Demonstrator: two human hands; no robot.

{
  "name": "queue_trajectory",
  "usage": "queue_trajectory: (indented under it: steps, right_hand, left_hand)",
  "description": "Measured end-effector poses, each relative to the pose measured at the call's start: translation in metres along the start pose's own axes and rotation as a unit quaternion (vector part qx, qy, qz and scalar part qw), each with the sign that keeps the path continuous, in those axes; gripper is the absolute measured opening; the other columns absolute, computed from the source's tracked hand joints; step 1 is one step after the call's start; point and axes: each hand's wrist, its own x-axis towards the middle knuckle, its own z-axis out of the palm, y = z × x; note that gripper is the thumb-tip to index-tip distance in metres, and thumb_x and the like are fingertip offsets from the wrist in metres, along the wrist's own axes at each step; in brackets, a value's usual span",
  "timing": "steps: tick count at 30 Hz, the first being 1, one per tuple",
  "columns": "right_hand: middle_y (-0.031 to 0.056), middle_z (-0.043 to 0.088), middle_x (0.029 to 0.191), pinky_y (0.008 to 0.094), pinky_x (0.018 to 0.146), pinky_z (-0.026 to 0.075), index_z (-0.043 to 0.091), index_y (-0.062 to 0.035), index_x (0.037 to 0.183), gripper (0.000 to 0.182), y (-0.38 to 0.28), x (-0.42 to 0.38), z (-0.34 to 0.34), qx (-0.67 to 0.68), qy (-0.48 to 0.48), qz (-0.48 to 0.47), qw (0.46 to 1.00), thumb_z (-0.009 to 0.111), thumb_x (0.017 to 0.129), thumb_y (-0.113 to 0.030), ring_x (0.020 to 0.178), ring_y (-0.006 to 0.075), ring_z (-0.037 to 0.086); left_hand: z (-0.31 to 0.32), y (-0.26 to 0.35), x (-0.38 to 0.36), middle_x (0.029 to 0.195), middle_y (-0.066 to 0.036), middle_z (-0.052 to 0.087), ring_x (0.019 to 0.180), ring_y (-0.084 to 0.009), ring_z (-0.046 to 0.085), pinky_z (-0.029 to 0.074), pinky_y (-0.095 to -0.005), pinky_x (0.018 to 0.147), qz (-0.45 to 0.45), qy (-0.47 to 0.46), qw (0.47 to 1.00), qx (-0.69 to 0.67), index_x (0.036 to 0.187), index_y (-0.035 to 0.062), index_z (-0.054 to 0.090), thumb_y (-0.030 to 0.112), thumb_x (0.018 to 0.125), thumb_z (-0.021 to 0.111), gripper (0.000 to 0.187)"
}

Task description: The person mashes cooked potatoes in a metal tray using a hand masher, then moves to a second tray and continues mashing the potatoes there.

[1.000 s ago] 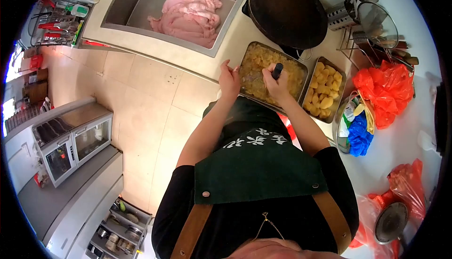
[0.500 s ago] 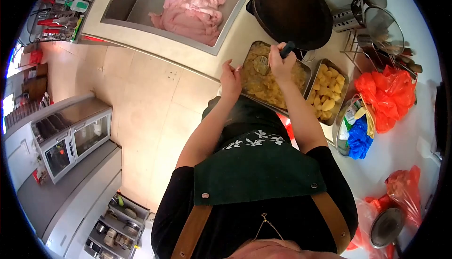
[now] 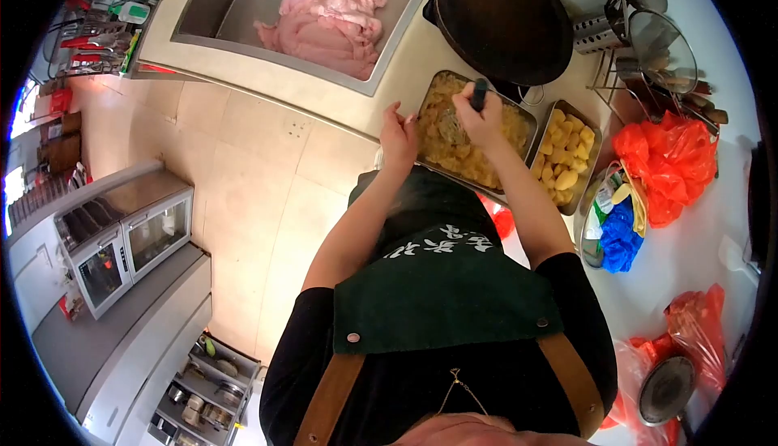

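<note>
My right hand (image 3: 481, 117) is wrapped round the black handle of a potato masher (image 3: 451, 128). The masher's wire head presses into yellow mashed potato (image 3: 506, 132) in a rectangular metal tray (image 3: 528, 140). Beside the tray's left rim, my left hand (image 3: 398, 140) is held with fingers loosely apart and nothing in them. To the right of the mash stands a narrower metal tray (image 3: 597, 142) full of peeled potato chunks (image 3: 567, 148).
A sink (image 3: 235, 44) holding a pink mass of raw meat (image 3: 336, 21) lies up-left. A large dark round pan (image 3: 504, 21) sits behind the tray. At right are a utensil rack (image 3: 604, 81), a red plastic bag (image 3: 668, 166) and a bowl of wrappers (image 3: 617, 235).
My right hand has shifted slightly left and the masher handle has swung more upright, its head a little lower in the mash. My left hand stays almost in place.
</note>
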Motion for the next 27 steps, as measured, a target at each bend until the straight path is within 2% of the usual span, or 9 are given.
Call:
queue_trajectory:
  steps: [5,7,8,11,17,19,22,23,27]
  right_hand:
    - [0.0007,0.043,0.054,0.0284,0.048,0.032,0.045,-0.0036,0.062,0.025,-0.02,-0.001,0.015,-0.006,0.02,-0.081,0.996,0.059,0.081,-0.01,0.05,0.0107,0.04]
    - [0.0017,0.043,0.053,0.0285,0.048,0.032,0.045,-0.0031,0.063,0.023,-0.016,-0.001,0.027,-0.007,0.023,-0.077,0.997,0.059,0.081,-0.009,0.05,0.0124,0.04]
    - [0.0042,0.042,0.054,0.0292,0.048,0.033,0.046,-0.0024,0.066,0.02,-0.009,0.002,0.03,-0.032,0.005,-0.125,0.992,0.058,0.081,-0.008,0.05,0.0142,0.04]
    - [0.0061,0.041,0.056,0.0296,0.048,0.032,0.046,-0.0016,0.068,0.019,-0.002,-0.001,0.035,-0.041,0.0,-0.152,0.988,0.058,0.081,-0.008,0.051,0.0144,0.04]
    - [-0.0018,0.039,0.056,0.0268,0.048,0.029,0.042,-0.0054,0.066,0.024,0.005,-0.004,0.019,-0.013,-0.005,-0.095,0.995,0.056,0.085,-0.01,0.052,0.0092,0.036]
    - [-0.0027,0.04,0.056,0.0261,0.047,0.028,0.042,-0.0067,0.065,0.026,-0.003,-0.005,0.012,-0.002,-0.011,-0.071,0.997,0.056,0.086,-0.011,0.05,0.0085,0.036]
    - [-0.0018,0.041,0.053,0.0262,0.043,0.028,0.041,-0.0084,0.063,0.027,-0.032,-0.009,-0.004,0.12,0.065,0.001,0.991,0.055,0.086,-0.009,0.046,0.0072,0.037]
    - [-0.0004,0.042,0.051,0.0269,0.04,0.028,0.04,-0.0094,0.063,0.028,-0.028,-0.005,-0.017,0.098,0.05,-0.092,0.99,0.052,0.088,-0.007,0.042,0.0069,0.036]
    - [-0.0005,0.039,0.049,0.0268,0.043,0.031,0.036,-0.0099,0.061,0.031,-0.03,-0.015,-0.043,0.107,0.081,-0.065,0.989,0.05,0.089,-0.005,0.043,0.0078,0.034]
  left_hand:
    - [0.001,-0.005,-0.002,0.075,-0.012,0.053,0.065,-0.026,0.053,0.043,-0.0356,0.06,-0.007,-0.006,1.0,0.0,0.118,0.0003,0.044,0.012,0.09,0.055,0.032]
    - [0.002,-0.004,-0.001,0.072,-0.012,0.051,0.063,-0.028,0.052,0.043,-0.0367,0.059,0.002,0.004,1.0,-0.012,0.118,-0.0003,0.044,0.013,0.089,0.056,0.034]
    - [0.002,-0.004,-0.003,0.071,-0.012,0.05,0.062,-0.0291,0.052,0.043,-0.0372,0.058,0.003,0.008,1.0,-0.016,0.118,-0.0006,0.045,0.014,0.088,0.056,0.035]
    - [0.003,-0.006,-0.002,0.071,-0.013,0.051,0.063,-0.0296,0.052,0.043,-0.0381,0.059,0.008,0.012,1.0,-0.018,0.118,-0.0004,0.044,0.015,0.089,0.056,0.035]
    - [0.0,0.001,-0.002,0.073,-0.012,0.051,0.064,-0.0265,0.051,0.042,-0.0361,0.059,-0.011,-0.005,1.0,0.0,0.117,0.0,0.044,0.01,0.09,0.054,0.031]
    - [0.003,-0.003,-0.003,0.072,-0.013,0.052,0.063,-0.0306,0.053,0.043,-0.0387,0.058,0.002,0.009,1.0,0.017,0.118,0.0009,0.044,0.013,0.088,0.056,0.034]
    - [0.002,-0.002,0.0,0.07,-0.014,0.052,0.063,-0.0331,0.054,0.043,-0.0401,0.058,0.012,0.015,1.0,0.023,0.118,0.0017,0.045,0.014,0.087,0.057,0.036]
    - [0.001,0.0,-0.002,0.069,-0.014,0.052,0.062,-0.0333,0.053,0.043,-0.0402,0.058,0.01,0.013,1.0,0.023,0.118,0.0018,0.045,0.013,0.087,0.058,0.036]
    - [0.003,0.003,0.0,0.069,-0.013,0.051,0.061,-0.0313,0.052,0.043,-0.0394,0.058,-0.004,0.007,1.0,0.025,0.117,0.0011,0.045,0.013,0.087,0.058,0.035]
